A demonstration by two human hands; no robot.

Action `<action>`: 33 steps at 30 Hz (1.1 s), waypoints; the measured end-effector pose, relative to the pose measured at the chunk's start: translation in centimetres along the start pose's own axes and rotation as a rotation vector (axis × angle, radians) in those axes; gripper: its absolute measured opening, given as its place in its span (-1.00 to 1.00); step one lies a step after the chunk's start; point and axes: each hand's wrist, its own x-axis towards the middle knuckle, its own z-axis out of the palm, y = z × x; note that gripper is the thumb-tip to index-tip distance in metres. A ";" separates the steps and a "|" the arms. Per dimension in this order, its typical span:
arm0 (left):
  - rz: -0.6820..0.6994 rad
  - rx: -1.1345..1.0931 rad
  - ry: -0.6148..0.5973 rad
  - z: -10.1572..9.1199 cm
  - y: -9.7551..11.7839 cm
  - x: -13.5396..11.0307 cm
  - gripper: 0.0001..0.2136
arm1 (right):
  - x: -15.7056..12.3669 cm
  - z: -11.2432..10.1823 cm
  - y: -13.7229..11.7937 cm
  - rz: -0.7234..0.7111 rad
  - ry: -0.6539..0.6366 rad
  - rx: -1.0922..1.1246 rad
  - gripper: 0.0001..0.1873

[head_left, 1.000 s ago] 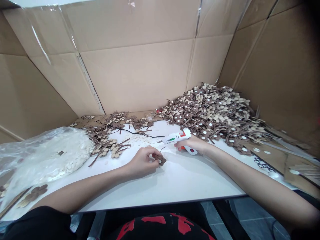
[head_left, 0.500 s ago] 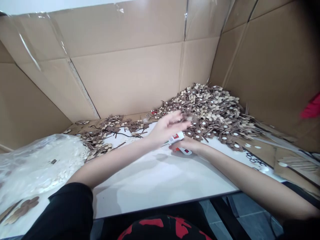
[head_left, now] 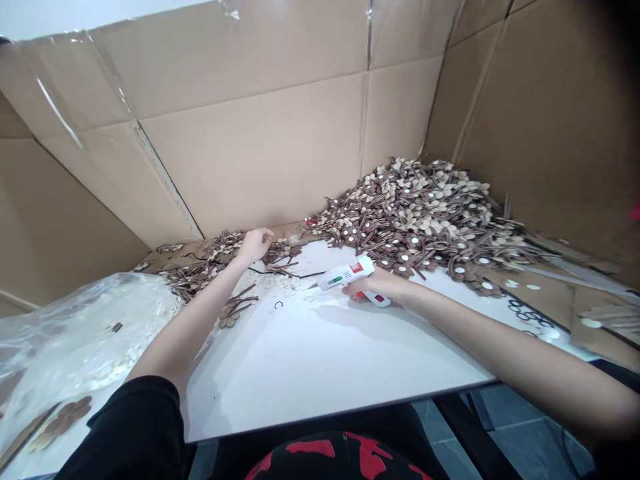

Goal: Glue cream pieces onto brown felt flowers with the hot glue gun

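Observation:
My right hand (head_left: 377, 285) is wrapped around the handle of a white hot glue gun (head_left: 345, 272) with orange and green parts. Its nozzle points left, just above small pale discs (head_left: 287, 283) scattered on the white tabletop (head_left: 320, 360). Further left, my left hand (head_left: 256, 245) is at the back of the table, over a low pile of brown and beige flower pieces with thin stems (head_left: 210, 260). Its fingers are curled together, and whatever they may hold is hidden. A loose beige flower (head_left: 229, 317) lies nearer me, beside my left forearm.
A large heap of brown and beige flowers (head_left: 415, 213) rises at the back right against cardboard walls (head_left: 260, 153). A clear plastic bag of white pieces (head_left: 100, 333) lies at left. Black rings (head_left: 523, 310) sit at right, and a small black ring (head_left: 279, 305) is near the middle.
My left hand has moved away left, from beside the large heap and glue gun to the smaller pile. The glue gun stays in my right hand in nearly the same place.

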 end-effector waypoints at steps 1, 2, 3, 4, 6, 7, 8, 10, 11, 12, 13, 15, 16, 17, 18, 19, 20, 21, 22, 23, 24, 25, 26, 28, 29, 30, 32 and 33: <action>0.001 0.023 -0.038 0.2 -1.0 -0.1 -0.76 | 0.0 0.0 0.0 0.008 0.010 -0.001 -0.81; 0.006 0.032 -0.073 0.5 -1.8 -0.3 -0.77 | -0.1 0.0 0.0 0.017 0.018 -0.001 -0.82; 0.013 0.044 -0.104 0.9 -2.2 -0.4 -0.78 | -0.1 0.0 0.0 0.023 0.020 -0.003 -0.83; 0.019 0.056 -0.130 1.2 -2.5 -0.6 -0.77 | -0.1 0.0 0.0 0.027 0.023 -0.004 -0.83; 0.020 0.080 -0.160 1.9 -2.5 -0.8 -0.73 | -0.1 -0.1 0.0 0.029 0.032 -0.012 -0.84; 0.016 0.092 -0.165 2.1 -2.4 -0.9 -0.71 | -0.1 -0.1 0.0 0.025 0.037 -0.018 -0.84; 0.010 0.105 -0.165 2.3 -2.2 -1.0 -0.71 | -0.1 -0.1 0.1 0.019 0.039 -0.025 -0.84; -0.006 0.132 -0.153 2.3 -2.1 -1.0 -0.74 | -0.1 -0.2 0.2 0.015 0.038 -0.033 -0.85; -0.012 0.145 -0.144 2.2 -2.0 -0.9 -0.75 | 0.0 -0.2 0.2 0.015 0.036 -0.032 -0.85; -0.016 0.157 -0.132 2.0 -2.0 -0.9 -0.76 | 0.0 -0.2 0.3 0.018 0.037 -0.025 -0.84; -0.017 0.167 -0.119 1.7 -1.9 -0.8 -0.76 | 0.0 -0.2 0.3 0.020 0.040 -0.016 -0.84; -0.010 0.177 -0.094 0.8 -1.7 -0.9 -0.76 | 0.1 -0.2 0.4 0.018 0.047 0.002 -0.84; -0.005 0.179 -0.082 0.3 -1.4 -1.0 -0.75 | 0.1 -0.2 0.4 0.010 0.048 0.009 -0.85; 0.005 0.178 -0.062 -0.3 -1.0 -1.3 -0.74 | 0.2 -0.2 0.4 0.001 0.049 0.012 -0.86; 0.025 0.173 -0.034 -0.8 -0.4 -1.8 -0.73 | 0.2 -0.3 0.4 -0.006 0.050 0.010 -0.86; 0.052 0.164 0.000 -1.3 0.3 -2.5 -0.73 | 0.2 -0.4 0.4 -0.009 0.050 0.006 -0.86; 0.104 0.146 0.055 -1.7 1.1 -3.4 -0.73 | 0.1 -0.5 0.4 -0.011 0.053 0.004 -0.86; 0.170 0.123 0.103 -2.1 2.1 -4.4 -0.74 | 0.1 -0.6 0.3 -0.010 0.055 0.004 -0.86; 0.225 0.105 0.137 -2.3 3.2 -5.7 -0.75 | 0.1 -0.7 0.2 -0.008 0.054 0.008 -0.85; 0.284 0.095 0.151 -2.4 4.3 -7.0 -0.76 | 0.0 -0.8 0.0 -0.016 0.056 0.021 -0.85; 0.353 0.086 0.154 -2.4 5.4 -8.3 -0.78 | -0.1 -0.9 -0.2 -0.024 0.059 0.041 -0.84; 0.437 0.070 0.139 -2.3 6.5 -9.6 -0.80 | -0.2 -1.0 -0.4 -0.024 0.060 0.055 -0.83; 0.505 0.054 0.119 -2.1 7.4 -10.9 -0.81 | -0.3 -1.1 -0.6 -0.017 0.066 0.065 -0.82; 0.611 0.041 0.031 -1.7 8.8 -12.9 -0.81 | -0.6 -1.2 -1.0 -0.021 0.053 0.059 -0.82; 0.642 0.039 -0.003 -1.5 9.3 -13.6 -0.81 | -0.7 -1.2 -1.2 -0.036 0.040 0.045 -0.83; 0.656 0.041 -0.030 -1.4 9.6 -14.1 -0.80 | -0.8 -1.2 -1.3 -0.052 0.023 0.027 -0.84; 0.653 0.043 -0.061 -1.2 9.8 -14.7 -0.78 | -0.9 -1.2 -1.3 -0.062 -0.004 -0.018 -0.86; 0.643 0.042 -0.072 -1.1 9.7 -14.8 -0.78 | -0.9 -1.1 -1.2 -0.031 -0.006 -0.040 -0.87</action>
